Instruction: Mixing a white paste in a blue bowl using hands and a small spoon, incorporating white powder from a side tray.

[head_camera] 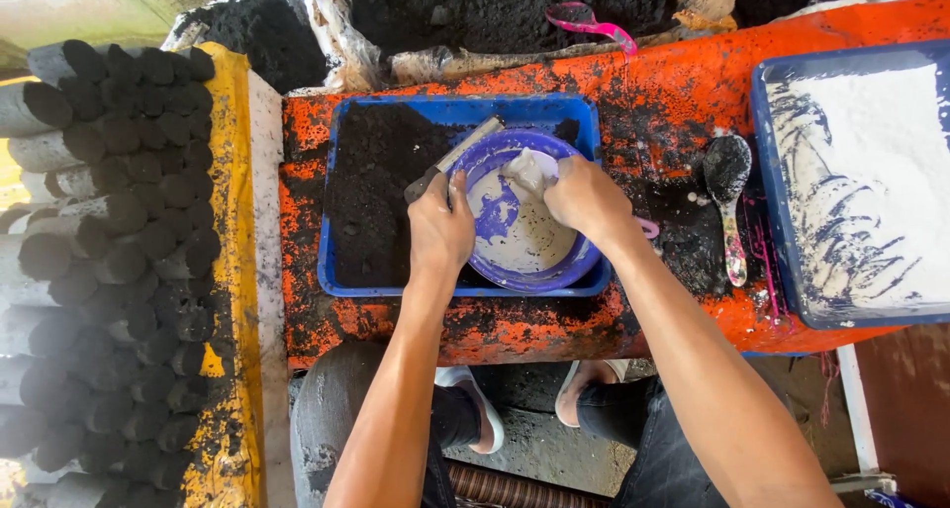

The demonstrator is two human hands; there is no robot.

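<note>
Head view, looking straight down. Left hand is closed around a flat grey metal blade tool, which angles up and away across the rim of a round blue-violet plastic bowl. Right hand is curled over a pale grey lump of wet white paste at the far inner wall of the bowl; the fingers press or pinch it, and whether they fully enclose it cannot be told.

The bowl interior is smeared with white paste, with bare blue patches showing through. Judged from this, most of the paste has been worked or scraped off the bottom, and a thin film plus the one lump remain.

The bowl sits inside a rectangular blue plastic tray, whose left half is filled with loose black powder. The tray rests on an orange-painted bench top, heavily soiled with black dust.

To the right of the bowl lies a spoon with a pink handle, its head caked in black material. Further right, a second blue tray holds white powder marked with scrape lines. A pink plastic scoop rests on a heap of black powder beyond the bench.

At far left, a stack of grey tubes packed with black filling lies on its side, ends facing right, next to a yellow edge. No labels or signs are legible.
</note>
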